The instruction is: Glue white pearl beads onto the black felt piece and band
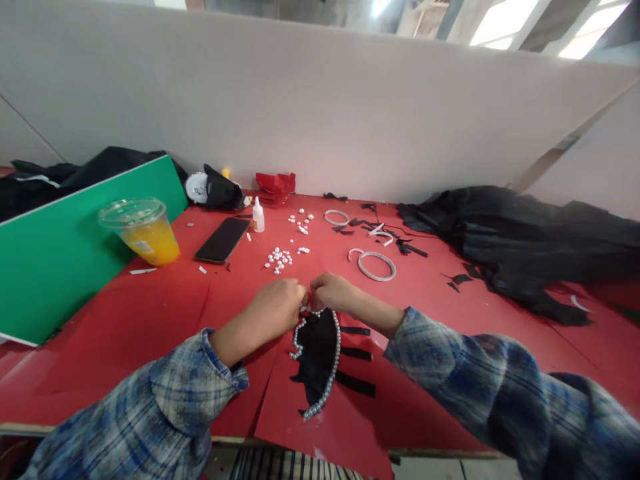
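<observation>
Keeping the bead strand (338, 343) even along the edge of the black piece (317, 347) should serve us well; our left hand (280, 301) and right hand (334, 293) curl narrow at its upper end, though we cannot tell what they pinch. It lies below them on our red-covered desk (430, 427), before a pale partition (320, 107).

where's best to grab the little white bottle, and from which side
Probably pinch the wider body of the white bottle, below its narrow nozzle, coming from the right: it stands upright, and the phone lies close on its left.
</observation>
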The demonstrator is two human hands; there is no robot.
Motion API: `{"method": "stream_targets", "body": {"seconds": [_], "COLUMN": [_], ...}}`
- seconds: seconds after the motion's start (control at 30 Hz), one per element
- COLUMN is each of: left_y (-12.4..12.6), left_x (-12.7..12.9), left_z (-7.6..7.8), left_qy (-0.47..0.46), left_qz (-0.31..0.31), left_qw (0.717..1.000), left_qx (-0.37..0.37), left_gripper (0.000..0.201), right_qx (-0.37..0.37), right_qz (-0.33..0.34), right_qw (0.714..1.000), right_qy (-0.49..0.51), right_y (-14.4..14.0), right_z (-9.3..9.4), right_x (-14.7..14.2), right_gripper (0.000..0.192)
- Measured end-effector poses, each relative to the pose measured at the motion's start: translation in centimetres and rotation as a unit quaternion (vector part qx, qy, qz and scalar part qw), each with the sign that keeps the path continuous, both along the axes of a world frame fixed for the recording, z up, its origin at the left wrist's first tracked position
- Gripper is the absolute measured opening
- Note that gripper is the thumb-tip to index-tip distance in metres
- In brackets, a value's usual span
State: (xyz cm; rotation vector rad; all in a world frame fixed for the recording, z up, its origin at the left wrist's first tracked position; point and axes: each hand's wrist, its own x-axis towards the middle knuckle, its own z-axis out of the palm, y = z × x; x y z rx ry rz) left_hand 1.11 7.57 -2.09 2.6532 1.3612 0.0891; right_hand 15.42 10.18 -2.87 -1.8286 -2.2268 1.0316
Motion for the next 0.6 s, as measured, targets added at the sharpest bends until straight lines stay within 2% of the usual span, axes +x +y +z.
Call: {"method": "stream_targets", "body": {"seconds": [0.23, 0.4, 0.5, 0.6], "left_y": [-0.5, -0.5, 0.2, 1.3], "left_x": [0.6, -0.2, -1.4, -2.6], "left_z": [-0.2, 1.0, 2.0, 2.1], "left_qy": [-0.004, -0.059, -0.137, -0.153], "left_qz": [0.032, 0.028, 0.058, 0.105], "left_qw": [0.999, 0.998, 0.988, 0.979], "left_qx": [0.013, 0.002, 0.050, 0.090], "left_gripper": [0.023, 0.019, 0.021, 0.021], "right_qx": [0.016, 0.006, -0.013, -0.032], "right_qz": [0.068, 0.074, 0.054, 0.020], "right_qw": [0.997, 0.997, 0.998, 0.998], "right_qy": [-0.036, -0.023, 0.006, 0.057], "right_y": [0.8, 1.3, 1.2, 0.7], "right_z": [0.6, 0.8, 0.6, 0.4], "right_x": [-0.4, -0.7, -0.5, 0.5], "right_gripper": [0.025, 0.037, 0.033, 0.017]}}
